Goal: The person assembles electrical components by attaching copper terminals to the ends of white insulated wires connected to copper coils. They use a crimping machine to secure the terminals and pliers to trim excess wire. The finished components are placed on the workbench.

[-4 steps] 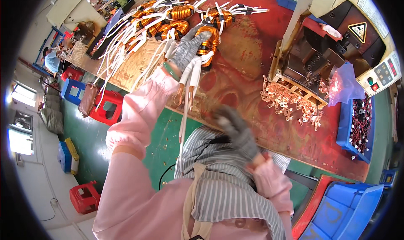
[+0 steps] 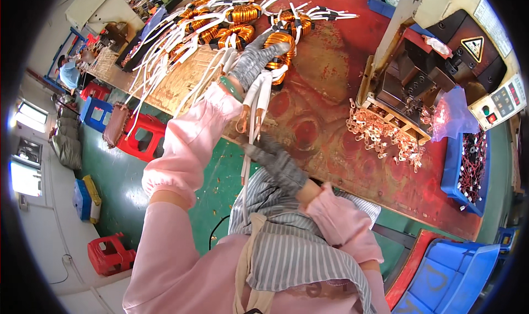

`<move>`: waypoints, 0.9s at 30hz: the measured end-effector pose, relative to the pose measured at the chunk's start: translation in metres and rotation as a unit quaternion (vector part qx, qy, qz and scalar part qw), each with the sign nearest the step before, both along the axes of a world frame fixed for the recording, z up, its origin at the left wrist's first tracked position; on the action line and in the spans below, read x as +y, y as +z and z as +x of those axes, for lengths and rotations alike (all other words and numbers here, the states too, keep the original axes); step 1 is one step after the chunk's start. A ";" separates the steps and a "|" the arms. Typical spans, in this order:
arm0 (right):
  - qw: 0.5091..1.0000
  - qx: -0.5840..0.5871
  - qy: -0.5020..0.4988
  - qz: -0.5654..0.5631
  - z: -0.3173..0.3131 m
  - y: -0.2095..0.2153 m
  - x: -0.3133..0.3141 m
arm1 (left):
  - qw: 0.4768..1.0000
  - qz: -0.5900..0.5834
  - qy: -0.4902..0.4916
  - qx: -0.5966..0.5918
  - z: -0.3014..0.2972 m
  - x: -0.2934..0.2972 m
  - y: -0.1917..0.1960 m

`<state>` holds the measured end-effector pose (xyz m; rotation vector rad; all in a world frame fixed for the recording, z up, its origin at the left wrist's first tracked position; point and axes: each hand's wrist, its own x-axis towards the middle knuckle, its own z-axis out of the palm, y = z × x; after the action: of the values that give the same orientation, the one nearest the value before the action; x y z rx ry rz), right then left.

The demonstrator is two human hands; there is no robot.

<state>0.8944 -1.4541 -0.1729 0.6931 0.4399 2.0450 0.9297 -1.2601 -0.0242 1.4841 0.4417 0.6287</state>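
Note:
My left hand (image 2: pixel 252 63), in a grey knit glove, is closed on a ring-shaped copper coil (image 2: pixel 285 57) at the table's front part. White-sleeved lead wires (image 2: pixel 263 95) with bare copper ends hang from this coil over the table edge. My right hand (image 2: pixel 276 162), gloved the same way, has its fingertips closed around the long hanging leads just below the bare ends. Its thumb side is partly hidden. Beyond my left hand lie several more copper coils (image 2: pixel 236 37), their white leads spread leftward across the table.
A press machine (image 2: pixel 419 77) stands at the right of the red table (image 2: pixel 325 93), with a pile of copper terminals (image 2: pixel 380 140) before it. A blue bin (image 2: pixel 465 171) of small wired parts sits beside it. Red stools (image 2: pixel 144 137) and a large blue crate (image 2: pixel 449 275) flank me.
My right hand has moved left and up from in front of my apron to the hanging leads, and its fingers have closed on them. My left hand stays on the coil.

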 end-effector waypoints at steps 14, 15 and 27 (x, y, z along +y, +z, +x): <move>0.635 -0.688 -0.322 -0.140 -0.017 0.075 -0.011 | 0.986 0.080 0.006 -0.148 -0.017 -0.015 0.039; 0.614 -0.702 -0.341 -0.118 -0.009 0.077 -0.008 | 0.983 0.074 0.008 -0.167 -0.015 -0.013 0.053; 0.196 -0.911 -0.352 0.087 0.166 0.135 -0.077 | 0.983 0.025 0.031 -0.177 -0.047 -0.026 0.024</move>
<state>1.0601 -1.5308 -0.0379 -1.4327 -1.3129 0.6581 0.8831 -1.2856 -0.0004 1.3733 0.1981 0.9398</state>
